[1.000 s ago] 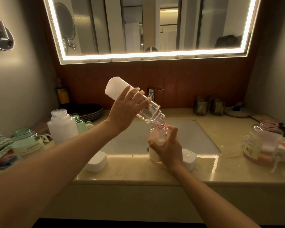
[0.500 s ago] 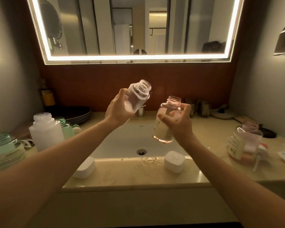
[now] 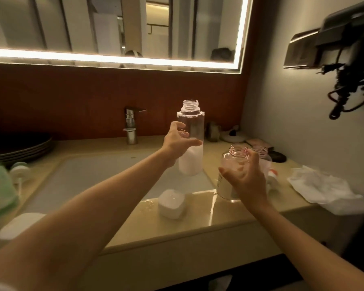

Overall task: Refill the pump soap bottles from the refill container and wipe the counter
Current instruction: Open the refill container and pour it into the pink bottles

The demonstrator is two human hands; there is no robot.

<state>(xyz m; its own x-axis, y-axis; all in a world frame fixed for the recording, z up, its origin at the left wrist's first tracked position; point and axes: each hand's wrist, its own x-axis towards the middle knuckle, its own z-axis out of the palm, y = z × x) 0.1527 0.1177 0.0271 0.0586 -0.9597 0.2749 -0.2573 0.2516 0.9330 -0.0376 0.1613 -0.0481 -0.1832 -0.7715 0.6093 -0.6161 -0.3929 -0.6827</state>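
A person's left hand [image 3: 176, 141], its grip curled round a tall uncapped refill bottle [image 3: 190, 127], holds it upright above the sink [image 3: 93, 177]. The right hand [image 3: 248, 181] has its grip clasped on an open soap bottle [image 3: 231, 164] low at the tabletop [image 3: 198, 219], near a white cap [image 3: 171, 203].

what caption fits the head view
Left hand holds a tall clear bottle upright at the sink; right hand holds a short open bottle.

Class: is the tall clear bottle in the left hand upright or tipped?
Upright: the tall clear plastic bottle has its uncapped threaded neck on top, white liquid settled low.
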